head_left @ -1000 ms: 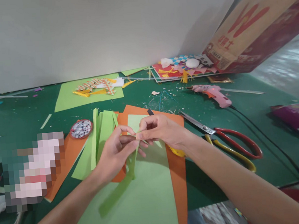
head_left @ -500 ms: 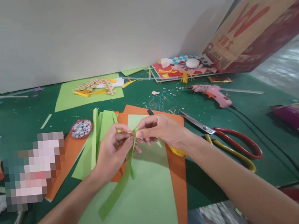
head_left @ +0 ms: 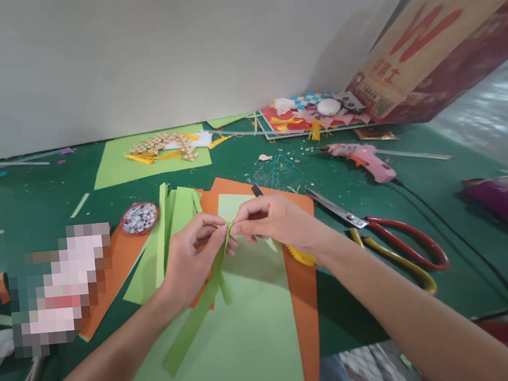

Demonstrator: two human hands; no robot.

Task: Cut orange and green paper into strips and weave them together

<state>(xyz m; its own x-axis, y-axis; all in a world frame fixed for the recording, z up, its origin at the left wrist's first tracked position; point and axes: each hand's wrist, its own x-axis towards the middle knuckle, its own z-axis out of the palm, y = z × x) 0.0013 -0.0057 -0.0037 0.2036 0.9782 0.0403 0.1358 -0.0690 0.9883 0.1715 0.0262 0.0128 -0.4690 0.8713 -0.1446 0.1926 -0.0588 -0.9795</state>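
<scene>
Both hands meet over a light green sheet of paper point(head_left: 257, 332) that lies on orange paper point(head_left: 306, 304). My left hand point(head_left: 195, 255) pinches a green paper strip point(head_left: 195, 326) between thumb and fingers. My right hand point(head_left: 274, 221) grips the strip's upper end, its fingertips almost touching the left ones. One long tail of the strip hangs down to the left, and a shorter tail hangs beside it. The fingers partly hide the fold or loop at the top. Left of the hands lie several cut green strips point(head_left: 162, 234).
Scissors point(head_left: 359, 223) with red and yellow handles lie to the right, and a pink glue gun point(head_left: 362, 157) with a black cord lies behind them. A round dish of googly eyes point(head_left: 139, 217) stands at left. A paper bag point(head_left: 428, 50) leans at back right.
My fingers have pressed closer on the strip, and its loop at the top looks flatter. The long tail has swung slightly left. Otherwise the hands stay in place.
</scene>
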